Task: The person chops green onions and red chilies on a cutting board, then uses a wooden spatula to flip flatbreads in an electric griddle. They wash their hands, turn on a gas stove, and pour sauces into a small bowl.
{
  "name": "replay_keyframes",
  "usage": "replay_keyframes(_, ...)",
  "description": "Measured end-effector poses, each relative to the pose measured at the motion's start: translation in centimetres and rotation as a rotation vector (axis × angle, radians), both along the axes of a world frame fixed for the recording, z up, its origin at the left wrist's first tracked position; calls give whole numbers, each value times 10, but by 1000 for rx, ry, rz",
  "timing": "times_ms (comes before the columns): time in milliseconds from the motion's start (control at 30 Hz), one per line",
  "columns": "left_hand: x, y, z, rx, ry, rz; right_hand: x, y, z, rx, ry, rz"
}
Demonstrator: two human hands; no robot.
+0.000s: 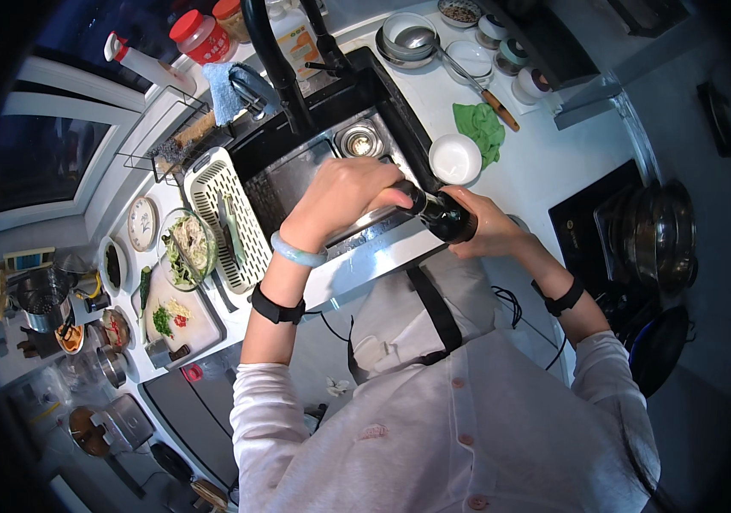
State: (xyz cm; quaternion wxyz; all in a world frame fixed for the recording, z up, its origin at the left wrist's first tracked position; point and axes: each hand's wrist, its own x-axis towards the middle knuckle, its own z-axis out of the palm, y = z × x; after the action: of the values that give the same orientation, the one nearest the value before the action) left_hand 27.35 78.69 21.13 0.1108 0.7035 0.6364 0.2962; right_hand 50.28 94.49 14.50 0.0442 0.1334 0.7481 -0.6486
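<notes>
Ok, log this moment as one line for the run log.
left hand: grips top of dark bottle | right hand: holds bottle body | place: over sink edge | nearby: white bowl, green cloth

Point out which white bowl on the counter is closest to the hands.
The empty white bowl beside the green cloth, just beyond the right hand holding the dark bottle. The other bowls sit farther back, past the sink.
</notes>
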Motion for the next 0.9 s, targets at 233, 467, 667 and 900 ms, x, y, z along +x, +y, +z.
replay_keyframes(233,17,33,-12,-40,-464,43,14,10,-20,75,-16,-79)
replay_keyframes(467,38,77,-38,-354,-797,11,37,22,-46,375,40,-193)
replay_keyframes(667,30,83,-64,-3,-627,178,54,45,-63,630,-48,-395)
replay_keyframes(900,10,67,-108,-18,-707,486,65,70,-77,887,-157,-469)
